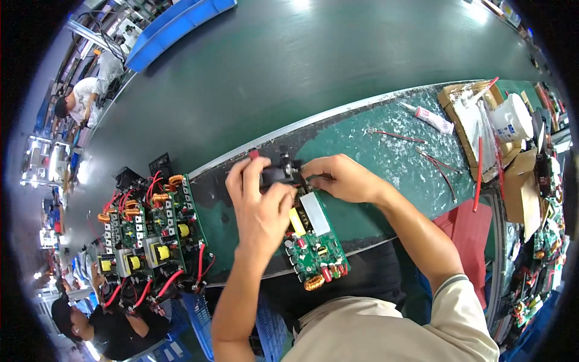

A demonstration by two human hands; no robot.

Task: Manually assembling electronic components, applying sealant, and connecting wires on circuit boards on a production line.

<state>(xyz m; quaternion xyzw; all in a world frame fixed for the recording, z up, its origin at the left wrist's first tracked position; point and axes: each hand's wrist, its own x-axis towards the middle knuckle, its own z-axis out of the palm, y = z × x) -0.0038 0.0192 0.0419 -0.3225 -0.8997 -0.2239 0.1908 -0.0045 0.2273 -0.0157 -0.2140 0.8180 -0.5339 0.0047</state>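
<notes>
We are resting our left fingers (251, 180), bent and spread, around a black part (282, 172), while our right fingers (326, 165) are lying close together at its right edge; we cannot tell whether either set is clamping it. Just below our fingers, a green circuit board (310, 248) is lying partly on the counter (365, 223), its near end reaching past the edge. Well to the right of our fingers, a cardboard tray (447, 100) is holding white-smeared material, with a red tube (479, 176) leaning out. At its right, a white tub (512, 119) is standing, its contents hidden from us. Far beyond our left fingers, 1 blue bin (176, 34) is sitting.
</notes>
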